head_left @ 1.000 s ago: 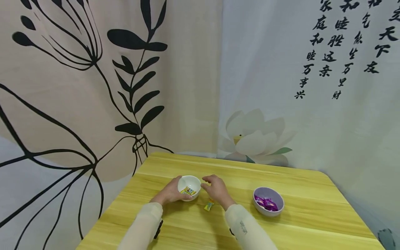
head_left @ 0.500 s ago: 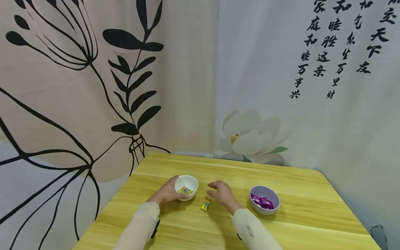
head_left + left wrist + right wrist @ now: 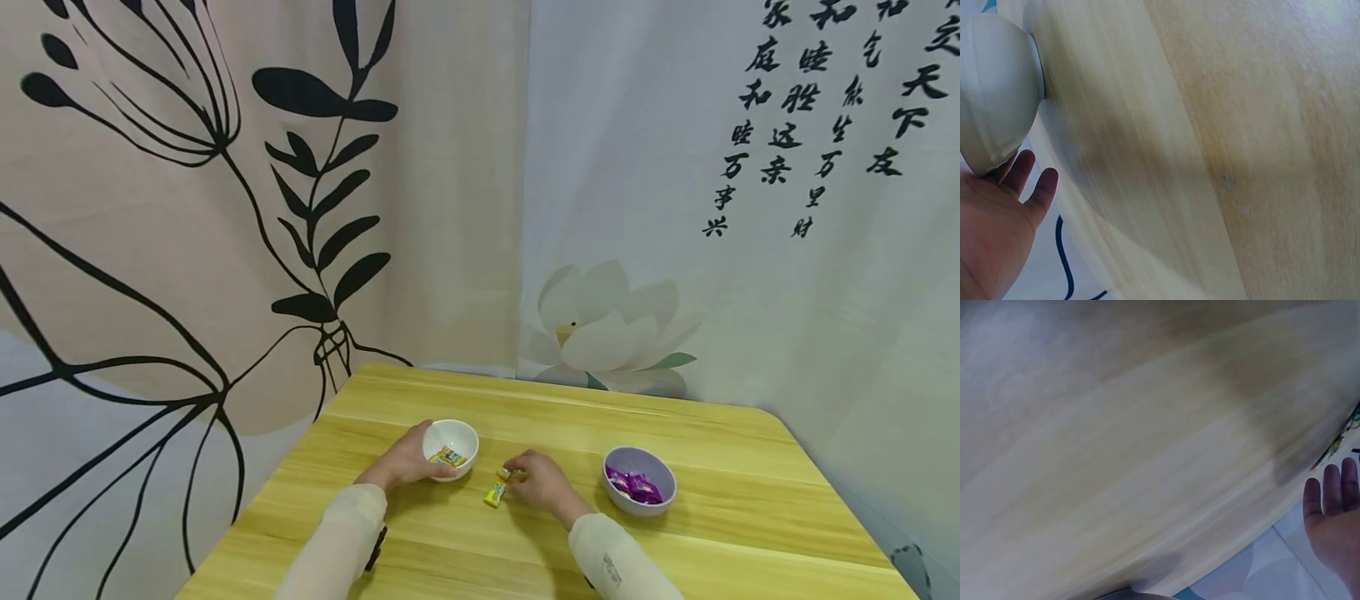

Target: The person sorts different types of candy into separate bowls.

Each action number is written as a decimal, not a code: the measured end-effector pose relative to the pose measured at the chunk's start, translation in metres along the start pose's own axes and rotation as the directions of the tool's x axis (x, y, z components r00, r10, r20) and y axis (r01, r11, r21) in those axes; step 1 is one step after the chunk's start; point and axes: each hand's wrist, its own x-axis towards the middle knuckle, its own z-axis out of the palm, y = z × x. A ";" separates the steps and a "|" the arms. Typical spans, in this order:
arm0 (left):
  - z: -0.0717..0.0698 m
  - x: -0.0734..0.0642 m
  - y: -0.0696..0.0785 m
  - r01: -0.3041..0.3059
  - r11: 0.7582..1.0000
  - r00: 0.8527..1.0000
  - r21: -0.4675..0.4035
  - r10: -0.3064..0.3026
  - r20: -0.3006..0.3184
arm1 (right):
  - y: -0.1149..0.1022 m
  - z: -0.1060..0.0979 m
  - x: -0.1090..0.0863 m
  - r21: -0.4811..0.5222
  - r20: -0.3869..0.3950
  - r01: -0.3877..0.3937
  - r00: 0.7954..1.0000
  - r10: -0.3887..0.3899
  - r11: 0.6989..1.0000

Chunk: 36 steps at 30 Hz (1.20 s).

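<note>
My left hand [image 3: 408,458] grips the side of a white bowl [image 3: 467,433], its thumb at the near side. Yellow wrapped candies [image 3: 447,456] lie inside this bowl. The left wrist view shows the outer wall of the bowl [image 3: 1000,81] above the left hand [image 3: 997,234]. To the right, the fingertips of my right hand [image 3: 547,483] are at a small yellow wrapped candy [image 3: 503,472] on the table; whether they pinch it cannot be made out. Another yellow candy [image 3: 494,495] lies just nearer. In the right wrist view, part of the right hand [image 3: 1335,531] shows straight fingers.
A lilac bowl [image 3: 611,468] with several purple wrapped candies [image 3: 636,487] stands to the right of my right hand. The yellow wooden table [image 3: 720,550] extends on both sides. Behind its far edge hangs a printed curtain [image 3: 457,250].
My right hand has moved right, away from the white bowl, and come down to the upper loose candy. My left hand keeps its grip on the bowl.
</note>
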 end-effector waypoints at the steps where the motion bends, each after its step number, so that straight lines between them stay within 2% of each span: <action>1: 0.000 0.000 0.000 0.001 1.000 1.000 0.000 -0.001 -0.001 | 0.000 0.001 0.000 -0.005 0.008 0.003 1.000 -0.003 1.000; 6: 0.001 0.001 0.000 -0.002 1.000 1.000 -0.002 0.002 -0.001 | -0.005 0.004 -0.001 -0.033 0.024 0.017 1.000 -0.016 0.999; 16: 0.001 -0.002 0.003 0.007 1.000 1.000 -0.002 -0.007 0.009 | -0.014 0.015 0.004 -0.157 0.015 0.062 0.998 -0.061 0.986; 22: 0.001 -0.001 0.003 0.004 1.000 1.000 0.006 -0.004 0.006 | -0.012 0.013 0.001 -0.174 0.020 0.083 0.997 -0.081 0.981; 29: 0.001 0.001 0.000 0.001 1.000 1.000 -0.001 -0.001 -0.003 | -0.008 0.009 -0.005 -0.125 0.048 0.053 0.998 -0.047 0.991; 36: 0.000 0.001 0.001 -0.007 1.000 1.000 0.011 0.007 0.008 | -0.012 0.010 -0.003 -0.158 0.040 0.102 0.995 -0.096 0.982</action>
